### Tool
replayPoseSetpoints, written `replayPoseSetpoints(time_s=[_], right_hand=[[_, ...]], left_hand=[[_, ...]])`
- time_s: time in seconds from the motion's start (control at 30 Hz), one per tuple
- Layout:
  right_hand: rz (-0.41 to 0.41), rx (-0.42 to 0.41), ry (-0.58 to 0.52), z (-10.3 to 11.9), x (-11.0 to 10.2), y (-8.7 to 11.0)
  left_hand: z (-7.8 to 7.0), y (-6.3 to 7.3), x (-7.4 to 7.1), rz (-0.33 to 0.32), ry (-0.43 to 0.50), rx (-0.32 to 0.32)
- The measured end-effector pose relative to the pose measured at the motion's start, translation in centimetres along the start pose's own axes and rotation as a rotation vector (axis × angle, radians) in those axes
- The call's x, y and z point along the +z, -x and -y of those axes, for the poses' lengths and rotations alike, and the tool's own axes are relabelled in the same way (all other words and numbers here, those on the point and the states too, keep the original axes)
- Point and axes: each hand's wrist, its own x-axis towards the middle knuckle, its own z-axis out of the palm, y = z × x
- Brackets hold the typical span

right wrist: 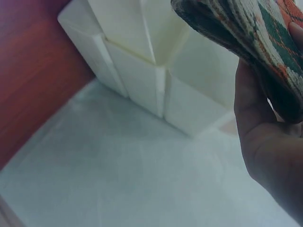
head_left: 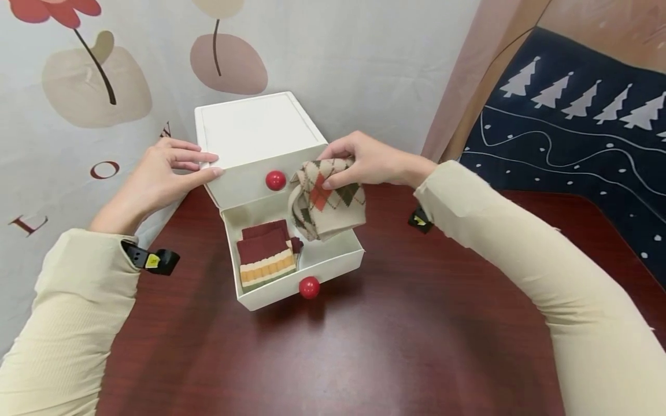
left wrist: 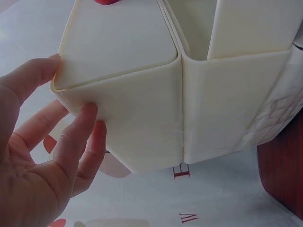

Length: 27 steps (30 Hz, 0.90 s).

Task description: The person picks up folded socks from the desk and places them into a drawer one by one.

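A white two-tier drawer box (head_left: 260, 130) with red knobs stands on the table, its lower drawer (head_left: 333, 267) pulled out. My right hand (head_left: 372, 162) pinches a folded pair of beige argyle socks (head_left: 338, 211), held above the right side of that drawer. In the right wrist view the socks (right wrist: 246, 33) show their folded layers beside the hand (right wrist: 270, 137). Folded maroon socks (head_left: 262, 248) with yellow and cream bands lie in the drawer's left part. My left hand (head_left: 166, 170) rests on the box's left front corner, fingers fairly straight; the left wrist view shows its fingertips (left wrist: 87, 111) touching there.
The dark red wooden table (head_left: 416, 323) extends in front and to the right of the box. A pale printed curtain (head_left: 364, 63) hangs right behind it. A navy cloth with white trees (head_left: 572, 127) is at the right.
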Motion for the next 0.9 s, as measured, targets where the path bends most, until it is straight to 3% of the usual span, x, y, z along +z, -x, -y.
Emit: replayPoseSetpoints(time_s=[0.33, 0.9], right_hand=[[0.13, 0.04, 0.053, -1.3, 2.9, -1.9], [0.139, 0.08, 0.012, -2.0, 2.9, -1.7]], left_hand=[[-0.1, -0.1, 0.0, -0.014, 0.001, 0.006], [-0.1, -0.1, -0.1, -0.007, -0.012, 0.007]])
